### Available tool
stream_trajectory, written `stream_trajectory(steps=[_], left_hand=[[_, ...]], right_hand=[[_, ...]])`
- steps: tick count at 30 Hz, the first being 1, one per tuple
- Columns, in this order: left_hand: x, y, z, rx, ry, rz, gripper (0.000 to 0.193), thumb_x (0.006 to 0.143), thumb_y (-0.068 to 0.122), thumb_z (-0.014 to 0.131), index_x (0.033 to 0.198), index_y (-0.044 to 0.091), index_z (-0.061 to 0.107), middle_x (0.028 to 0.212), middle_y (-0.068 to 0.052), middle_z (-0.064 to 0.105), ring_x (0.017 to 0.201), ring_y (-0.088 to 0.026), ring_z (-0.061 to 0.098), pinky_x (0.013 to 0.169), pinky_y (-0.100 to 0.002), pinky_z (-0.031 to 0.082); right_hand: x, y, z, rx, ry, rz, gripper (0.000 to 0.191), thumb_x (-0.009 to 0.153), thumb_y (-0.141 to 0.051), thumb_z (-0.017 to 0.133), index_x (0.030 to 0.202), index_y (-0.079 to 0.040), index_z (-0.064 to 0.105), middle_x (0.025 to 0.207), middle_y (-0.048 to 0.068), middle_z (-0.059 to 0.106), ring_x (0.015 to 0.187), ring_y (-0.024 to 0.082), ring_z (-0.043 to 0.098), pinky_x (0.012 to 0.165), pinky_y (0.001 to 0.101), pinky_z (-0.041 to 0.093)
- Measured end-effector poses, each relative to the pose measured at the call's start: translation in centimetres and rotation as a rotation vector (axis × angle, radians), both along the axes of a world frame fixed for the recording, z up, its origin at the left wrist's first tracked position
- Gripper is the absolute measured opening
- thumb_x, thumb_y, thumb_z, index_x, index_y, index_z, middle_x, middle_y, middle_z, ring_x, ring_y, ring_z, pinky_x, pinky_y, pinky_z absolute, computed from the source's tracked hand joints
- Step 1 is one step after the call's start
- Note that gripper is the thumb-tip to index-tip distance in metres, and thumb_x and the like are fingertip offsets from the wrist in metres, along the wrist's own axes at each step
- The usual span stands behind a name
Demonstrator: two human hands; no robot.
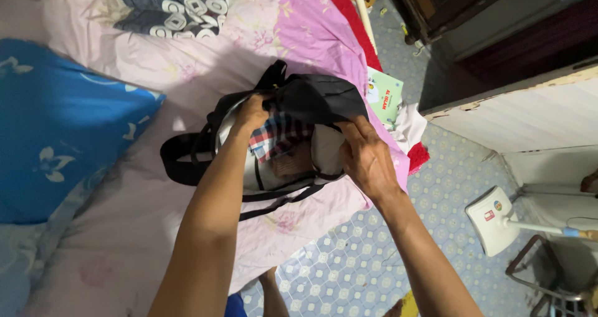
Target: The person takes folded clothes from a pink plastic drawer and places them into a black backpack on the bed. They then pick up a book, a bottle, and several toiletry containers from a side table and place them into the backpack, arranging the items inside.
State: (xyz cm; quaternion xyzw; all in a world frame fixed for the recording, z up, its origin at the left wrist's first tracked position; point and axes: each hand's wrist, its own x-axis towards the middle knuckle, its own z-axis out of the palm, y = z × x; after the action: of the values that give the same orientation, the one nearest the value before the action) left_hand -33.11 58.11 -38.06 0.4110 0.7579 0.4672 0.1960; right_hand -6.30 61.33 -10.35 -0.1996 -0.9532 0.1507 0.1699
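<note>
A black backpack (317,96) lies open on the pink bedsheet (156,186) near the bed's edge. A red, white and blue checked cloth (277,136) sits inside its pale lining. My left hand (252,112) grips the bag's upper left rim above the cloth. My right hand (364,158) holds the right side of the opening, fingers curled over the black flap. The bag's black straps (177,161) trail to the left on the sheet.
A blue pillow (56,130) lies at left, a patterned dark garment (174,5) at the top. A green booklet (385,99) rests beyond the bag. A white fan base (492,220) stands on the tiled floor (349,267); dark furniture at upper right.
</note>
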Motion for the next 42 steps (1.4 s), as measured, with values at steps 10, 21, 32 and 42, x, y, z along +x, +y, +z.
stream_trajectory(steps=[10, 21, 32, 42], left_hand=[[7.9, -3.0, -0.8, -0.047, -0.530, 0.438, 0.038, 0.071, 0.000, 0.083, 0.107, -0.005, 0.075, 0.090, -0.019, 0.076, 0.080, -0.031, 0.073, 0.072, -0.039, 0.057], [1.7, 6.1, -4.3, -0.616, 0.392, -0.027, 0.030, 0.097, 0.026, 0.063, 0.118, 0.006, 0.074, 0.123, -0.021, 0.071, 0.117, -0.040, 0.065, 0.098, -0.050, 0.052], [8.6, -2.2, -0.6, -0.091, -0.093, 0.548, 0.057, 0.093, 0.023, 0.070, 0.138, -0.004, 0.049, 0.130, -0.028, 0.060, 0.122, -0.047, 0.057, 0.104, -0.051, 0.046], [9.9, -5.5, -5.2, -0.223, 0.757, -0.087, 0.061, 0.094, 0.035, 0.051, 0.150, 0.011, 0.046, 0.154, -0.020, 0.044, 0.144, -0.041, 0.037, 0.118, -0.064, 0.021]], right_hand=[[-1.1, 0.3, -0.5, 0.000, 0.080, 0.048, 0.045, 0.082, 0.007, 0.061, 0.126, -0.003, 0.063, 0.114, 0.020, 0.061, 0.094, 0.041, 0.066, 0.078, 0.0462, 0.056], [-0.2, 0.5, -1.1, -0.065, 0.030, -0.015, 0.041, 0.083, 0.008, 0.062, 0.123, -0.004, 0.065, 0.113, 0.017, 0.063, 0.095, 0.038, 0.068, 0.081, 0.0438, 0.057], [-2.2, -1.6, -3.2, -0.004, 0.135, 0.038, 0.038, 0.086, 0.003, 0.067, 0.124, -0.004, 0.065, 0.119, 0.017, 0.065, 0.106, 0.037, 0.067, 0.086, 0.0428, 0.059], [-4.4, -4.5, -3.3, 0.000, 0.096, 0.075, 0.039, 0.083, 0.004, 0.066, 0.122, -0.004, 0.067, 0.118, 0.017, 0.065, 0.109, 0.039, 0.066, 0.088, 0.0447, 0.058]])
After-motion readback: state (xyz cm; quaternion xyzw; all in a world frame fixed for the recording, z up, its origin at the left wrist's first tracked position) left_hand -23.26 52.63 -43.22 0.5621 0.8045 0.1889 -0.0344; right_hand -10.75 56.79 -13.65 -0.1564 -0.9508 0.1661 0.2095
